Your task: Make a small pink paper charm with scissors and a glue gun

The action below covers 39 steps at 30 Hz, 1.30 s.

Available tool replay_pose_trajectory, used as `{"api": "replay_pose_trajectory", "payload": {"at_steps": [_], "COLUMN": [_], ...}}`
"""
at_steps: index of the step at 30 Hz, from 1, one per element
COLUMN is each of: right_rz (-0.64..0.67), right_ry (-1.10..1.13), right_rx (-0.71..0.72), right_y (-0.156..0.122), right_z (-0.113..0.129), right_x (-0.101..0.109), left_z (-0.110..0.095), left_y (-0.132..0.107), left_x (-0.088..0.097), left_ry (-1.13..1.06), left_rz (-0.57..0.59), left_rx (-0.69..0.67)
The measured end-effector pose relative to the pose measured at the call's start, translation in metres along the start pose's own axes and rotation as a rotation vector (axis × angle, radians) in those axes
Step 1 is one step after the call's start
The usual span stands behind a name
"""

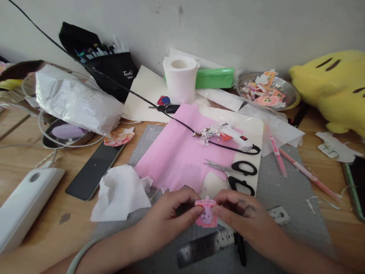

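Between my two hands is a small pink paper cutout (207,219) with a drawn face and a little tab on top. My left hand (178,209) pinches its left edge between thumb and fingers. On the other side, my right hand (238,209) grips the right edge the same way. Just beyond lie black-handled scissors (242,167), their blades resting on a pink sheet (182,152). Below the hands, a metal ruler (199,249) lies on the grey cutting mat (159,247).
A white glue gun (239,139) with a black cord lies on the pink sheet. Behind stand a paper roll (181,82) and a metal bowl (293,93) of paper cutouts. To the left are a phone (95,171) and crumpled tissue (121,194); pink markers (276,152) lie right.
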State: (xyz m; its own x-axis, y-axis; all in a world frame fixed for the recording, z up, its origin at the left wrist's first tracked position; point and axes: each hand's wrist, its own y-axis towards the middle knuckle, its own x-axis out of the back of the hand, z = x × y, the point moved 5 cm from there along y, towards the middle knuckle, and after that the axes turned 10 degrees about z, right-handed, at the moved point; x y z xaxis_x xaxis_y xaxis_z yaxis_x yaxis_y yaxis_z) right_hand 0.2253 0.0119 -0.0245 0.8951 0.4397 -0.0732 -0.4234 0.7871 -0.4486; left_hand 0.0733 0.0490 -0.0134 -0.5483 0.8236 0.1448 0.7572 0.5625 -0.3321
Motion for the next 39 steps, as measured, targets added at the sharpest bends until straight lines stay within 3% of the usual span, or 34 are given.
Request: {"api": "replay_pose_trajectory", "payload": {"at_steps": [5,11,16,23,28,32,35,39], "right_rz": [0.003,0.050,0.043,0.009,0.000,0.035,0.036,-0.224], "right_ry": [0.007,-0.225,-0.136,-0.095,-0.063,-0.184,-0.355,-0.684], "right_rx": [0.005,0.012,0.015,-0.009,-0.012,0.032,0.070,0.083], "right_y": [0.000,0.000,0.000,0.001,0.003,0.001,-0.007,-0.020], "right_z": [0.000,0.004,0.004,0.001,0.002,0.011,0.024,0.043], "right_x": [0.002,-0.001,-0.002,0.001,0.002,0.002,0.010,0.043], "left_z": [0.003,0.002,0.002,0.007,0.005,0.001,-0.005,-0.012], "left_y": [0.000,0.003,0.002,0.001,0.001,0.001,-0.001,-0.005], "left_x": [0.000,0.000,-0.002,-0.003,0.000,0.007,0.008,-0.005], "left_ry": [-0.136,-0.236,-0.247,-0.211,-0.245,-0.115,-0.026,0.293], "left_rz": [-0.011,-0.032,0.022,0.036,0.032,0.006,0.053,0.259], "left_rx": [0.077,0.052,0.027,0.106,0.039,0.043,0.040,0.025]}}
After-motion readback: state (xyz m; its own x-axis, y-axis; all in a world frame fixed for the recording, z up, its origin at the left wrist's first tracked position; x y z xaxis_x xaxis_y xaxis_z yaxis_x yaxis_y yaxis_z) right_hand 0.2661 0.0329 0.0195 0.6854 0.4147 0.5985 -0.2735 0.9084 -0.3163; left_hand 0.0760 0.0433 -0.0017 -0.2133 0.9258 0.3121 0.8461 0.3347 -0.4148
